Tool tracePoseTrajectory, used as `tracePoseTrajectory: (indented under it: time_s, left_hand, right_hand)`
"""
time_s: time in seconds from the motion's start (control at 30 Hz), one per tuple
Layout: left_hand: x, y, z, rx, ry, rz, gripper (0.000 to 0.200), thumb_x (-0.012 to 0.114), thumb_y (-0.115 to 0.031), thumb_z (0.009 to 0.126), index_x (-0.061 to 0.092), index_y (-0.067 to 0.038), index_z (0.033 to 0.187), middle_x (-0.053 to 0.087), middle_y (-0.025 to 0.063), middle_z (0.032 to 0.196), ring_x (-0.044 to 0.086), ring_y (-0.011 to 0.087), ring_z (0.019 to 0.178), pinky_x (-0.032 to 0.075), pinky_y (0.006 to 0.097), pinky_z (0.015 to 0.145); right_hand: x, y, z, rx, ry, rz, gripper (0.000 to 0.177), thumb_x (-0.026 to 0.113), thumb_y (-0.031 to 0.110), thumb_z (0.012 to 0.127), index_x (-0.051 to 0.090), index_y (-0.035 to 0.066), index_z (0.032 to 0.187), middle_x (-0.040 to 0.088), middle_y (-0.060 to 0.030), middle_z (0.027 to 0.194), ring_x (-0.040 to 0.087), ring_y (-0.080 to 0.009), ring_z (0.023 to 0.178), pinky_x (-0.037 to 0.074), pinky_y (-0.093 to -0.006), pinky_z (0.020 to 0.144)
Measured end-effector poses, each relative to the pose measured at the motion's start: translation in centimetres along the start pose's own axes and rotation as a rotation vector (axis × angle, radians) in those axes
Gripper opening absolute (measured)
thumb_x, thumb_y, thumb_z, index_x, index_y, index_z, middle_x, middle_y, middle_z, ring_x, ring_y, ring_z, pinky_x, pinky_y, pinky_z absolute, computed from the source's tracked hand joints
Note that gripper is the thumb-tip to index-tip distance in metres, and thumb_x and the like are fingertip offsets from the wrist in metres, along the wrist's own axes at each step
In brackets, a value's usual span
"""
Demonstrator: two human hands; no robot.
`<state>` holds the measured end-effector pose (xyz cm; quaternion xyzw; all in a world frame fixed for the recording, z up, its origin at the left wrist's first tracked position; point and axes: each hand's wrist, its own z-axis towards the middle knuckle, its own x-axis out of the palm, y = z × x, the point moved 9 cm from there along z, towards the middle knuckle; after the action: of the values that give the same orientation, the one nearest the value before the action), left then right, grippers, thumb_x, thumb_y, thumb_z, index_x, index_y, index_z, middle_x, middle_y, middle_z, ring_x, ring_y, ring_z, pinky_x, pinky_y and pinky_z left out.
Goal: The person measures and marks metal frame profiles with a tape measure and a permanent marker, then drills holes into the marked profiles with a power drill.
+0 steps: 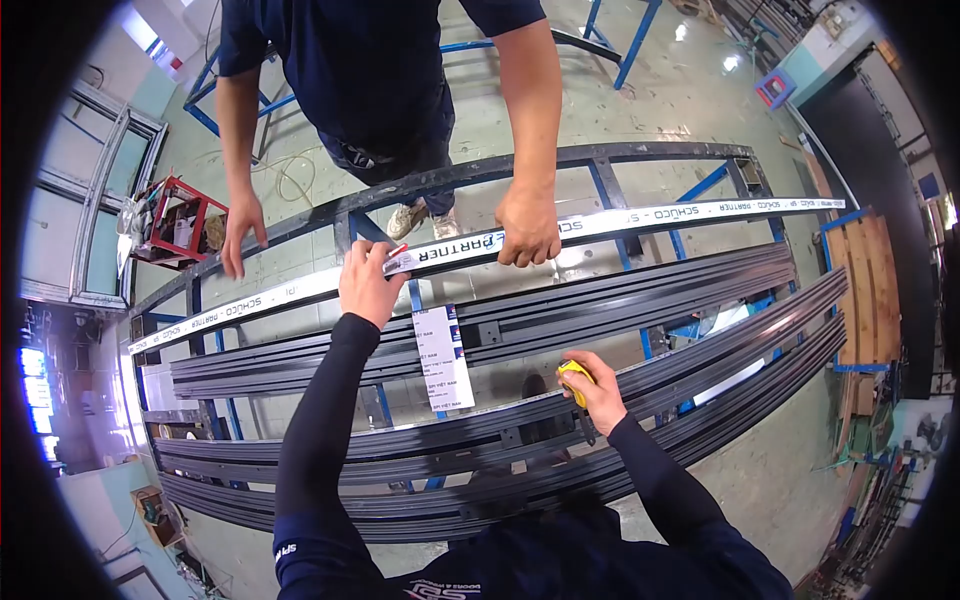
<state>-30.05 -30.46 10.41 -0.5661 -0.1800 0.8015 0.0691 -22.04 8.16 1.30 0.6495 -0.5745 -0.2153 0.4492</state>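
My left hand (pixel 368 284) is closed at the long dark profile with white "Schüco Partner" film (pixel 270 297), its fingers around a thin red-and-white pen (pixel 398 250). A small printed label (pixel 400 264) lies beside those fingertips on the profile. My right hand (pixel 598 395) grips a yellow tape measure (pixel 574 378) with a black strap hanging below. It is held above the dark profiles nearer me. Between my hands, a white printed strip (pixel 442 360) lies across the profiles (pixel 590 308).
Opposite me stands a co-worker, one fist (pixel 529 228) on the filmed profile and the other hand (pixel 242 232) over the frame's far side. A steel frame (pixel 640 152) carries the profiles. A red tool cart (pixel 180 225) stands left; wooden slats (pixel 868 290) are at right.
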Motion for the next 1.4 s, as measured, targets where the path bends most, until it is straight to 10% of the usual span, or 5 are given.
tracePoseTrajectory:
  time_s: [0.3,0.5,0.77,1.23,1.4]
  left_hand:
    - [5.9,-13.2,-10.7,-0.170,0.914,-0.984,0.031,0.068,-0.023,0.098,0.066,-0.003,0.121,0.065,0.0006,0.084,0.054,0.0076,0.080,0.050,0.0290,0.074]
    - [0.7,-4.9,-10.3,-0.557,0.363,-1.575,0.023,0.074,-0.012,0.092,0.058,-0.007,0.107,0.060,-0.0008,0.082,0.057,0.0068,0.076,0.049,0.0249,0.067]
    - [-22.2,39.9,-19.2,-0.998,-0.990,-1.228,0.019,0.071,-0.024,0.094,0.064,-0.008,0.088,0.054,-0.0020,0.072,0.046,0.0094,0.056,0.039,0.0271,0.051]
    - [-20.2,39.4,-18.7,-1.053,-0.720,-0.813,0.020,0.074,-0.024,0.091,0.069,-0.006,0.095,0.064,-0.0012,0.083,0.054,0.0072,0.070,0.037,0.0238,0.049]
    - [-19.6,42.7,-17.7,-0.933,-0.719,-0.847,0.015,0.076,-0.014,0.087,0.070,-0.001,0.091,0.064,-0.0013,0.080,0.052,0.0078,0.071,0.040,0.0247,0.061]
  right_hand:
    - [11.9,12.2,0.2,-0.711,0.257,-0.930,0.074,0.081,0.020,0.076,0.047,0.005,0.140,0.049,-0.0210,0.131,0.054,-0.0378,0.119,0.049,-0.0428,0.098]
    - [9.7,12.3,3.1,-0.644,0.366,-1.233,0.053,0.076,0.012,0.074,0.062,0.004,0.124,0.063,-0.0181,0.104,0.063,-0.0387,0.095,0.051,-0.0415,0.086]
    - [-11.2,18.8,5.7,-0.508,0.150,-1.385,0.041,0.063,0.000,0.067,0.060,-0.002,0.108,0.058,-0.0176,0.100,0.060,-0.0324,0.092,0.049,-0.0362,0.085]
    - [39.2,9.5,11.4,-0.330,0.803,-1.362,0.045,0.067,0.044,0.088,0.072,0.003,0.107,0.073,-0.0196,0.094,0.070,-0.0350,0.091,0.053,-0.0404,0.085]
    - [48.9,5.7,12.5,-0.028,0.879,-1.112,0.042,0.067,0.039,0.088,0.072,0.000,0.104,0.064,-0.0079,0.071,0.062,-0.0157,0.058,0.053,-0.0322,0.048]
